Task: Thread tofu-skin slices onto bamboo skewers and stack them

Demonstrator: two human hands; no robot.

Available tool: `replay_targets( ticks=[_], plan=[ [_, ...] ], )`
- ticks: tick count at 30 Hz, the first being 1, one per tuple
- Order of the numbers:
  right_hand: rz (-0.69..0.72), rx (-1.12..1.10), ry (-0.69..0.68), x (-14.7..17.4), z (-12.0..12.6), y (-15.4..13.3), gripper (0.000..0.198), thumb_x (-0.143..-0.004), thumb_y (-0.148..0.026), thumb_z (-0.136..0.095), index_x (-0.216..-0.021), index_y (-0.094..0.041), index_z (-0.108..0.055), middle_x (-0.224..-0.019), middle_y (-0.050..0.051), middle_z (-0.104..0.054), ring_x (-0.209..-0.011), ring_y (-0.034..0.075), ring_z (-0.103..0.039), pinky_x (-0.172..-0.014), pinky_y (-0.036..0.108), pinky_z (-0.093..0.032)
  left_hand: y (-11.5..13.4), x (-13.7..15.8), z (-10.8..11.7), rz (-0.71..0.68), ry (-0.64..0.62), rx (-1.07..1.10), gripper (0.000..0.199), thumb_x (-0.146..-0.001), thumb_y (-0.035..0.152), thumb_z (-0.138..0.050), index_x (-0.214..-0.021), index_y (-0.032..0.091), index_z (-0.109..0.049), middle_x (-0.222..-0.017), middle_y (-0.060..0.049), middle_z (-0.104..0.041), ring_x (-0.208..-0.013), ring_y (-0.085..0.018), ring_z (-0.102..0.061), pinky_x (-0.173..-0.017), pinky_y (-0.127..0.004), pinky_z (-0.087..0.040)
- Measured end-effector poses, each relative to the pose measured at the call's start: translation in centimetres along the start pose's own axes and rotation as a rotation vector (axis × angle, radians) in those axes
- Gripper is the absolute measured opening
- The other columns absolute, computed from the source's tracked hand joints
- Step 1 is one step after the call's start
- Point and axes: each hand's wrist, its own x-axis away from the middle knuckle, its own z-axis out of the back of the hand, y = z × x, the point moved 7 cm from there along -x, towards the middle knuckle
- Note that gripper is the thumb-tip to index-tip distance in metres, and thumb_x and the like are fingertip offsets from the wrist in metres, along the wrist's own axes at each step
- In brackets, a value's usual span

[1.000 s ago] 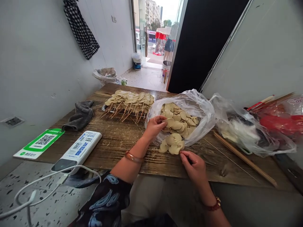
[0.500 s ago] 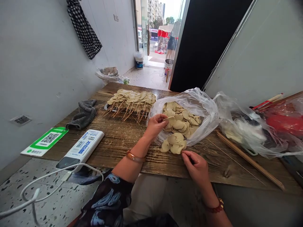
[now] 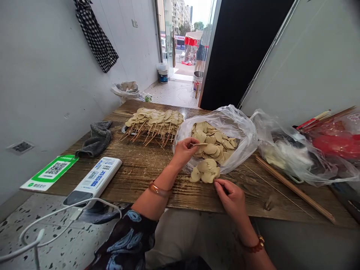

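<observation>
My left hand (image 3: 185, 150) pinches a thin, pale beige round slice (image 3: 200, 144) at the near rim of a clear plastic bag (image 3: 242, 150). Inside the bag lies a heap of loose slices (image 3: 215, 139) of the same kind. My right hand (image 3: 230, 194) is closed on the end of a thin skewer; most of its stick is hidden by the fingers and slices. Several threaded slices (image 3: 206, 170) fan out on that skewer, just in front of the bag. Left of the bag, finished-looking skewers of slices (image 3: 156, 120) are stacked with their bare sticks towards me.
A bundle of bare sticks (image 3: 295, 189) and one single stick (image 3: 278, 191) lie to the right. Beyond them are plastic bags (image 3: 292, 153). On the left are a grey cloth (image 3: 97, 138), a white boxed device (image 3: 97, 180) with a cable, and a QR card (image 3: 53, 170).
The view has shifted slightly. My left hand's slice has tilted flatter, edge-on to me, while my right hand keeps its hold on the skewer.
</observation>
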Motion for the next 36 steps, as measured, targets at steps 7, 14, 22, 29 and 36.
replay_targets(
  ticks=[7,14,22,29,36],
  plan=[
    [0.000,0.008,0.021,0.0,0.0,-0.1,0.022,-0.086,-0.030,-0.052,-0.085,-0.018,-0.071,-0.081,0.006,-0.072,-0.073,0.019,-0.067,-0.067,0.028,-0.052,0.5,0.5,-1.0,0.017,-0.063,0.012,0.022,-0.062,0.029,-0.072,-0.075,0.013,-0.065,-0.064,0.001,-0.060,-0.055,-0.007,-0.048,-0.051,-0.018,-0.036],
    [0.041,0.028,0.025,0.1,0.4,-0.6,0.021,-0.087,-0.029,-0.052,-0.084,-0.019,-0.071,-0.079,0.005,-0.071,-0.072,0.018,-0.067,-0.066,0.027,-0.051,-0.4,0.7,-0.9,0.171,0.003,0.269,0.026,-0.058,0.027,-0.074,-0.074,0.013,-0.061,-0.061,0.002,-0.057,-0.051,-0.006,-0.048,-0.050,-0.019,-0.038],
    [0.075,0.041,0.003,0.3,0.3,-0.7,0.020,-0.087,-0.029,-0.053,-0.088,-0.019,-0.070,-0.083,0.006,-0.072,-0.075,0.018,-0.067,-0.067,0.027,-0.052,-1.2,0.8,-1.1,0.282,-0.027,0.440,0.036,-0.053,0.031,-0.079,-0.077,0.012,-0.060,-0.060,0.002,-0.059,-0.049,-0.006,-0.050,-0.046,-0.019,-0.038],
    [0.117,0.050,0.025,0.3,0.4,-0.8,0.019,-0.087,-0.028,-0.054,-0.089,-0.020,-0.071,-0.084,0.006,-0.073,-0.076,0.019,-0.068,-0.069,0.030,-0.054,-1.6,0.9,-1.4,0.320,-0.062,0.485,0.037,-0.052,0.033,-0.080,-0.075,0.012,-0.060,-0.059,0.002,-0.058,-0.048,-0.006,-0.050,-0.045,-0.019,-0.037],
    [0.092,0.048,0.037,0.3,0.4,-0.8,0.021,-0.087,-0.029,-0.053,-0.088,-0.021,-0.072,-0.082,0.006,-0.073,-0.072,0.018,-0.068,-0.067,0.029,-0.054,-1.6,1.2,-1.9,0.302,-0.090,0.444,0.036,-0.054,0.034,-0.079,-0.074,0.012,-0.059,-0.060,0.002,-0.058,-0.050,-0.006,-0.051,-0.046,-0.018,-0.039]
  ],
)
